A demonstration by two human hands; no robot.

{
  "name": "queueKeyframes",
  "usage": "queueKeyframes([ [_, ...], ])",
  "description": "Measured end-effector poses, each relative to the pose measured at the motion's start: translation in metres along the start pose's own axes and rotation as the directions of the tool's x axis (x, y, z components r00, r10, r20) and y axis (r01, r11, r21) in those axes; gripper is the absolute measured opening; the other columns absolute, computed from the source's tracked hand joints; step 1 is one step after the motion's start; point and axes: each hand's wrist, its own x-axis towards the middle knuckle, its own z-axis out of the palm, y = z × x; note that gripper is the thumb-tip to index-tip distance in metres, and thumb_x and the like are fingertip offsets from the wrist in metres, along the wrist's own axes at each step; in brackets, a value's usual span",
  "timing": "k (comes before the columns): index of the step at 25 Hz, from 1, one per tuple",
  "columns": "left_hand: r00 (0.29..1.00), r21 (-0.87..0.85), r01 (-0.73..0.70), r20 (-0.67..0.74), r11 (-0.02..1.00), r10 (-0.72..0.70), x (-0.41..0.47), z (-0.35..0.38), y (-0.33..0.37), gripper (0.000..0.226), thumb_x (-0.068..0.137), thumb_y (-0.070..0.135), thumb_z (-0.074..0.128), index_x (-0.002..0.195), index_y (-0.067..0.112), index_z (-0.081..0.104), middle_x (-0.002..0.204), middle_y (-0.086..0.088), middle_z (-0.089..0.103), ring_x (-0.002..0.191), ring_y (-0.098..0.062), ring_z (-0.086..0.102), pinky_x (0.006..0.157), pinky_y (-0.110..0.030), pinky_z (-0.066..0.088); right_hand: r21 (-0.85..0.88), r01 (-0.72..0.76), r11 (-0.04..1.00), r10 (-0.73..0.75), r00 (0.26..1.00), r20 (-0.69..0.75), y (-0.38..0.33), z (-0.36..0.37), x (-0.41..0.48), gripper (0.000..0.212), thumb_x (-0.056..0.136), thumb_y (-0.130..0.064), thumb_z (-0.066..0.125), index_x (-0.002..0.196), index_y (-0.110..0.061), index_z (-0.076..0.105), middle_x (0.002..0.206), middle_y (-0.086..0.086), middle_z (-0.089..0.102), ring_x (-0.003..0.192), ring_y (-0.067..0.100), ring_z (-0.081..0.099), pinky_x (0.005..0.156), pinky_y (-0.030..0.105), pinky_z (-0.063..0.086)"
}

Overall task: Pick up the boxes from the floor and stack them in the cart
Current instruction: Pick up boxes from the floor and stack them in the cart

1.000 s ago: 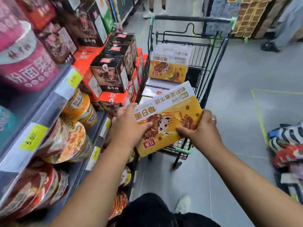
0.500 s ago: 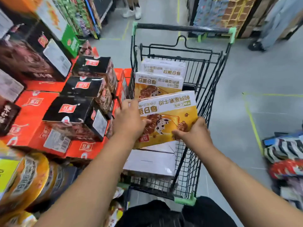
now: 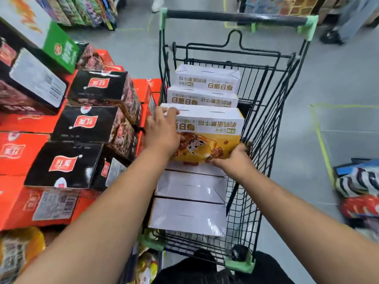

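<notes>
Held by the left grip [image 3: 162, 130] and right grip [image 3: 233, 159] inside the black wire cart [image 3: 264, 119], the standing yellow-and-white cardboard box [image 3: 215, 130] may topple if released unsupported.

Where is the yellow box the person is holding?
Head view, centre: the yellow box is inside the black cart, just in front of two matching boxes, gripped by the left hand and the right hand.

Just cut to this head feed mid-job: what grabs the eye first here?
The left hand and right hand grip a yellow-and-white box, holding it upright inside the black wire cart, in front of two matching boxes standing in a row. White boxes lie flat at the cart's near end. Left of the cart, black and red cartons are piled high.
</notes>
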Motion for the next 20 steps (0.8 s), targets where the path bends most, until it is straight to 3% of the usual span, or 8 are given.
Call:
queueKeyframes([
  [3,1.0,0.015,-0.015,-0.019,1.0,0.015,0.008,0.018,-0.005,0.062,0.078,0.025,0.077,0.13,0.022,0.043,0.137,-0.012,0.033,0.116,-0.038,0.041,0.097,-0.045,0.041,0.091,-0.021,0.996,0.018,0.999,0.035,-0.001,0.003,0.014,0.088,0.079,-0.032,0.078,0.136,-0.003,0.018,0.131,0.01,0.048,0.123,0.028,0.048,0.098,0.033,0.039],
  [8,0.999,0.007,-0.038,-0.002,0.999,0.038,0.024,0.045,-0.017,0.065,0.084,0.022,0.07,0.138,0.023,0.034,0.15,-0.01,0.021,0.129,-0.039,0.029,0.103,-0.05,0.038,0.327,-0.117,0.938,0.041,0.972,0.23,0.01,0.011,0.032,0.1,0.08,-0.028,0.077,0.148,-0.015,0.005,0.124,-0.004,0.046,0.12,0.018,0.043,0.099,0.03,0.03],
  [11,0.999,0.036,-0.034,0.035,0.999,0.033,0.023,0.053,-0.013,0.07,0.089,0.021,0.062,0.146,0.026,0.021,0.158,-0.007,0.006,0.141,-0.04,0.013,0.109,-0.051,0.032,0.389,-0.12,0.913,0.042,0.978,0.203,0.016,0.018,0.04,0.102,0.078,-0.024,0.079,0.149,-0.018,0.006,0.129,-0.001,0.049,0.124,0.021,0.046,0.102,0.031,0.032],
  [14,0.997,0.06,-0.016,0.077,0.998,0.011,0.018,0.05,-0.009,0.081,0.088,0.033,0.064,0.149,0.025,0.011,0.159,-0.007,-0.005,0.146,-0.041,-0.005,0.117,-0.05,0.015,0.355,-0.096,0.93,0.037,0.985,0.169,0.013,0.015,0.039,0.089,0.079,-0.023,0.077,0.146,-0.016,0.019,0.126,0.001,0.052,0.118,0.02,0.05,0.096,0.03,0.036],
  [20,0.998,0.062,-0.009,0.061,0.998,0.005,0.005,0.042,-0.003,0.091,0.084,0.047,0.067,0.151,0.028,0.008,0.159,-0.007,-0.012,0.146,-0.037,-0.014,0.118,-0.054,0.009,0.261,0.004,0.965,-0.019,0.998,0.054,0.014,0.008,0.027,0.085,0.082,-0.025,0.075,0.147,-0.021,0.02,0.129,0.002,0.052,0.116,0.02,0.052,0.094,0.027,0.038],
])
